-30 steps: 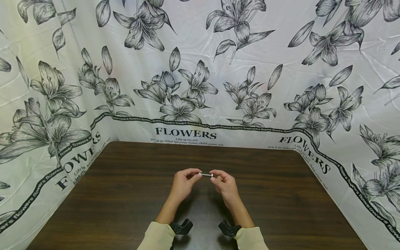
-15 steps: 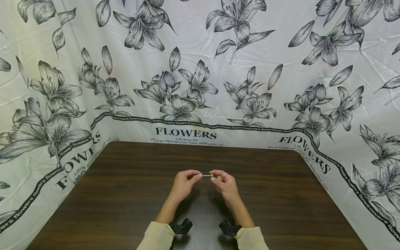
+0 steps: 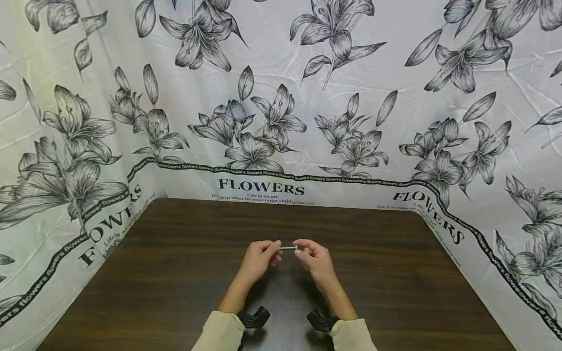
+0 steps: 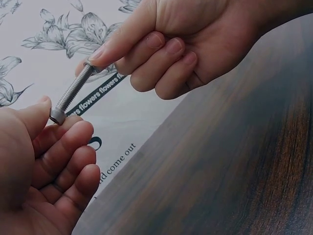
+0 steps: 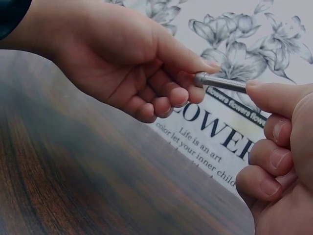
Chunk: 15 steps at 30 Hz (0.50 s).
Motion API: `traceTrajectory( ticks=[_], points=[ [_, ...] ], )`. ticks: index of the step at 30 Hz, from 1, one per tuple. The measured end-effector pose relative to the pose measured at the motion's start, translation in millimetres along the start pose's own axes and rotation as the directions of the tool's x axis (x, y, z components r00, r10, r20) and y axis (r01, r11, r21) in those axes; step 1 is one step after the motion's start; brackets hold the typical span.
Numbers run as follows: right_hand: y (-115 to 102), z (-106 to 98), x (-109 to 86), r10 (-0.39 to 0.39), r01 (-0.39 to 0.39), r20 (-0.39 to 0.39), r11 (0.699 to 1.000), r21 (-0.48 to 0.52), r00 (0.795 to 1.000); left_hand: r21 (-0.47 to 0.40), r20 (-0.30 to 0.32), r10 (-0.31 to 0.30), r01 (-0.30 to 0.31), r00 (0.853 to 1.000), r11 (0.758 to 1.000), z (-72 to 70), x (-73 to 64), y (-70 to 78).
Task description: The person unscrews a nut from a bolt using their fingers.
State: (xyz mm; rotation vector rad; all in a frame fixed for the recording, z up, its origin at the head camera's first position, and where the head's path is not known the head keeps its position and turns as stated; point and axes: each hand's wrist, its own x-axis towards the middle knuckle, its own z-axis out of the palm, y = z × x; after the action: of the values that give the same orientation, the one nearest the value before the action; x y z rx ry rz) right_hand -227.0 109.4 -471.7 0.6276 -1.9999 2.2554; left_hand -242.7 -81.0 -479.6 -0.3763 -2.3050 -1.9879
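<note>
Between my two hands lies a metal bolt (image 3: 287, 248), roughly level above the table; its threads show in the left wrist view. My left hand (image 3: 255, 259) pinches the round head (image 4: 57, 116) between thumb and fingertips, with the other fingers loosely curled. At the other end, my right hand (image 3: 319, 263) pinches with thumb and index finger around a wider piece like a nut (image 3: 296, 247), mostly covered by the fingertips. The right hand's remaining fingers are curled toward the palm in the right wrist view.
A dark wooden table (image 3: 197, 282) spreads under both hands. Behind and at the sides hangs a white cloth (image 3: 298, 126) printed with black flowers and lettering. Each wrist carries a black camera mount (image 3: 254, 318).
The left thumb has rolled forward over the bolt's end while its fingers came into view below. The bolt and right fingertips shifted slightly left.
</note>
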Motion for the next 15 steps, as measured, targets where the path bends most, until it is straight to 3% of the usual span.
traceTrajectory(
  ticks=[6, 9, 13, 15],
  points=[
    [-11, 6, -1.9, -0.009, 0.008, -0.009, 1.000, -0.017, 1.000, -0.036, -0.019, -0.029, 0.028, 0.999, 0.999, 0.4, 0.3, -0.5],
    [-11, 6, -1.8, -0.006, 0.006, -0.013, 1.000, -0.020, 1.000, -0.037, -0.008, -0.030, 0.030, 1.000, 0.999, -0.9, -5.0, 14.0],
    [6, 2, 0.7, -0.026, 0.024, -0.054, 0.999, -0.046, 0.998, -0.048, -0.011, -0.048, 0.047, 0.999, 0.998, -1.9, -5.4, 12.4],
    [15, 0, 2.1, -0.031, 0.025, -0.080, 0.997, -0.079, 0.996, -0.057, -0.022, -0.061, 0.059, 0.998, 0.997, -1.6, -2.1, 1.8]
  ],
)
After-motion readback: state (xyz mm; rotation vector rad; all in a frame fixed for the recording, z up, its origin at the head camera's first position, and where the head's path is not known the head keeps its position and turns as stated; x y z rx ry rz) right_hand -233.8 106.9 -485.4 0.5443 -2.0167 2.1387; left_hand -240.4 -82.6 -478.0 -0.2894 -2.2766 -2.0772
